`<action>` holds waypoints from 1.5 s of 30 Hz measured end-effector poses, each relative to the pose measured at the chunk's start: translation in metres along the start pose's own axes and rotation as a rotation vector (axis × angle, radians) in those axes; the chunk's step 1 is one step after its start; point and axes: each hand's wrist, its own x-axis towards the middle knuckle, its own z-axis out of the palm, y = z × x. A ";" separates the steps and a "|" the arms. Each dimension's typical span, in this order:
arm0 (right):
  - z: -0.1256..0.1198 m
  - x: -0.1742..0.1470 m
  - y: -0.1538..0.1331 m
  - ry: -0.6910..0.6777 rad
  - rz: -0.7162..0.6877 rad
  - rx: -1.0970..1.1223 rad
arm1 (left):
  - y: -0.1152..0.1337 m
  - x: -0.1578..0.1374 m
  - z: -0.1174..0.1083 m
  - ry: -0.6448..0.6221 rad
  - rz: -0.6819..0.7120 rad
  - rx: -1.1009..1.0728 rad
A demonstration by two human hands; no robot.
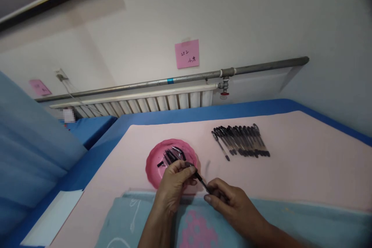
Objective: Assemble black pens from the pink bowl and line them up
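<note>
Both hands hold one black pen (201, 180) between them, slanting down to the right. My left hand (176, 182) pinches its upper end, just over the near right rim of a pink scalloped plate (151, 172). The pen's lower end is in the closed fingers of my right hand (225, 198), which partly hide it. On the plate lie several black pen parts (171, 156), some of them behind my left hand. Farther right, a row of clear-barrelled pens with black caps (241, 141) lies side by side on the pink cloth.
The pink cloth (302, 155) covers a blue surface (200, 112). A blue-green patterned fabric (136, 221) lies under my forearms. White paper (54, 217) is at the left, beside a blue curtain (26, 155). Behind are a radiator (162, 102) and a pipe (130, 86).
</note>
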 end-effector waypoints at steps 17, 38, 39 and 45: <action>0.000 -0.002 -0.001 0.046 -0.067 -0.065 | 0.000 0.003 -0.008 0.063 0.089 -0.017; -0.002 0.000 -0.003 0.022 -0.075 -0.057 | 0.002 0.003 -0.010 0.077 0.102 -0.041; -0.002 0.000 -0.003 0.040 -0.044 -0.084 | 0.002 0.003 -0.009 0.076 0.099 -0.040; -0.004 0.000 -0.003 -0.021 -0.108 -0.008 | 0.004 0.001 -0.008 0.033 0.094 -0.023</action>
